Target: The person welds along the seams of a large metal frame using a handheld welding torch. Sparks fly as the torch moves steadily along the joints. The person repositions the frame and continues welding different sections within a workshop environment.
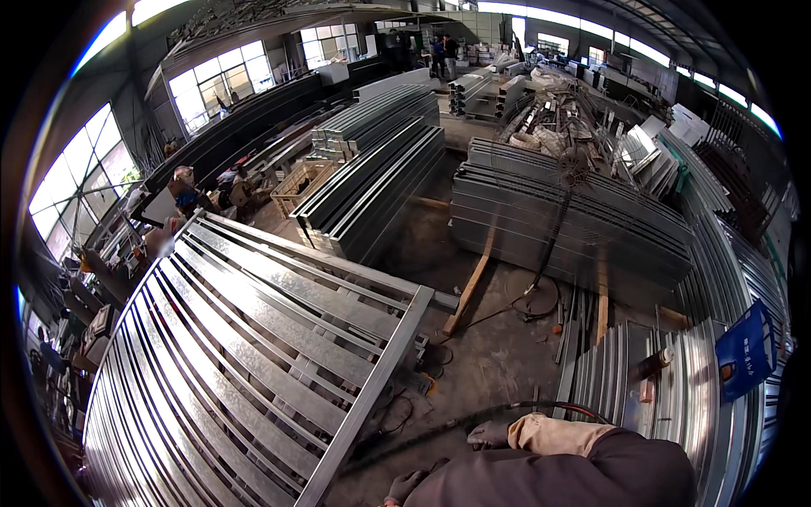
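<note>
My right hand (488,435), in a dark grey glove below a tan sleeve cover (557,433), is low in the middle of the view. Its fingers look curled in; whatever they hold, if anything, is hidden. A black cable (439,429) curves across the floor just beyond it. My left hand (407,487), also gloved, shows only partly at the lower edge, with its fingers mostly hidden by my dark sleeve. Nearest to it is the corner post of a large slatted galvanized metal frame (372,390), which lies raised off the floor on the left.
Stacks of metal profiles (380,182) stand ahead, and a wider stack (557,224) rests on wooden battens (475,283). More long profiles (608,372) and a blue bag (747,351) lie to the right. A person (182,188) is beyond the frame; other people (444,55) stand far off.
</note>
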The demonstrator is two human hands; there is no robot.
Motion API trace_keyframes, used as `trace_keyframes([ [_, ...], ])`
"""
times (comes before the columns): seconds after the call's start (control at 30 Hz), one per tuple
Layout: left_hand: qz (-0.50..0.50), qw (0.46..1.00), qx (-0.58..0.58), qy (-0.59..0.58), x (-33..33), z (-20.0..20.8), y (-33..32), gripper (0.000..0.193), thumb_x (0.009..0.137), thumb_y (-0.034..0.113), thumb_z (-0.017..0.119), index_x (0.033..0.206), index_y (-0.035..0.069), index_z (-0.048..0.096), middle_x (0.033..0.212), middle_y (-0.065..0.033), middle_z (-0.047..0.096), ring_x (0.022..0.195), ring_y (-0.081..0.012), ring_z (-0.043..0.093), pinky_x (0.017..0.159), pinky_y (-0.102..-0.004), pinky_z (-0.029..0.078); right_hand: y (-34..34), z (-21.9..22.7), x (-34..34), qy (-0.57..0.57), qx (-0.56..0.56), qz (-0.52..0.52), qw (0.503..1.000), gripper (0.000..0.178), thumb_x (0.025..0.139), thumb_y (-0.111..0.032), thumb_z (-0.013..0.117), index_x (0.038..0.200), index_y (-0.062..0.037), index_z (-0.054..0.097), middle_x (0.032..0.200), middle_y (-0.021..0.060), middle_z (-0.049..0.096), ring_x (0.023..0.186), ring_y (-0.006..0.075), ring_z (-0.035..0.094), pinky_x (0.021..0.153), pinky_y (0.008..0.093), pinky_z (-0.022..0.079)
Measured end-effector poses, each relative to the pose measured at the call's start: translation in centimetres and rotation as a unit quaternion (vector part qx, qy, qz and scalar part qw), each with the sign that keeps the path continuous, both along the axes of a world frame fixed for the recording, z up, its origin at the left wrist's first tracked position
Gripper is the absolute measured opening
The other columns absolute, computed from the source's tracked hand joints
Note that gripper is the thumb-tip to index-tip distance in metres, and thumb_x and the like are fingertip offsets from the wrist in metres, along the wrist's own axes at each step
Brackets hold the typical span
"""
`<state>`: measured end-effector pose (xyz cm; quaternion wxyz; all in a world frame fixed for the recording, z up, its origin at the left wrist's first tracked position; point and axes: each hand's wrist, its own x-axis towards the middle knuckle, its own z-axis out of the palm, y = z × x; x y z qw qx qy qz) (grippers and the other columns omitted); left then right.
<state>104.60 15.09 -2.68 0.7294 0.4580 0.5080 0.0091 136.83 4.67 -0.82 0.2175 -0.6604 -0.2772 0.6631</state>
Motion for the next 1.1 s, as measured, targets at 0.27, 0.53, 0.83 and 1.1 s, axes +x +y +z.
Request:
trace_keyframes([
  [0.27,0.107,0.984,0.049,-0.136,7.7,9.2,2.3,0.045,0.093,0.035,0.059,0.121,0.000,0.056,0.107,-0.0088,0.064,0.090,-0.0186,0.064,0.076,-0.0306,0.053,7.2,5.7,3.1,0.352,0.156,-0.051,0.922,0.013,0.094,-0.012,0.048,0.081,-0.0108,0.048,0.073,-0.0021,0.042,0.060,0.0054,0.037,0.054,0.0214,0.031],
  [0.53,0.040,0.946,0.137,-0.290,23.2,15.1,4.0,0.044,0.101,0.032,0.045,0.127,-0.002,0.051,0.117,-0.0104,0.061,0.106,-0.0172,0.058,0.094,-0.0283,0.044,10.0,13.2,9.0,0.176,0.371,0.097,0.907,0.044,0.097,-0.037,0.052,0.123,-0.0016,0.057,0.117,0.0062,0.061,0.109,0.0150,0.055,0.095,0.0298,0.042],
  [0.83,-0.145,0.949,0.196,-0.201,35.3,12.5,3.2,0.036,0.098,0.019,0.050,0.125,-0.004,0.055,0.111,-0.0099,0.065,0.102,-0.0146,0.059,0.089,-0.0265,0.046,4.9,6.0,22.4,0.110,0.415,0.117,0.896,0.034,0.101,-0.027,0.046,0.123,-0.0041,0.057,0.117,0.0069,0.063,0.105,0.0146,0.058,0.091,0.0269,0.044],
  [1.1,-0.185,0.969,0.078,-0.143,39.5,12.3,6.5,0.042,0.098,0.024,0.053,0.131,-0.001,0.050,0.115,-0.0123,0.063,0.099,-0.0184,0.062,0.083,-0.0309,0.051,0.3,1.9,28.6,0.201,0.182,-0.339,0.901,0.035,0.093,-0.033,0.061,0.113,-0.0040,0.062,0.099,0.0046,0.065,0.083,0.0122,0.061,0.071,0.0268,0.049],
])
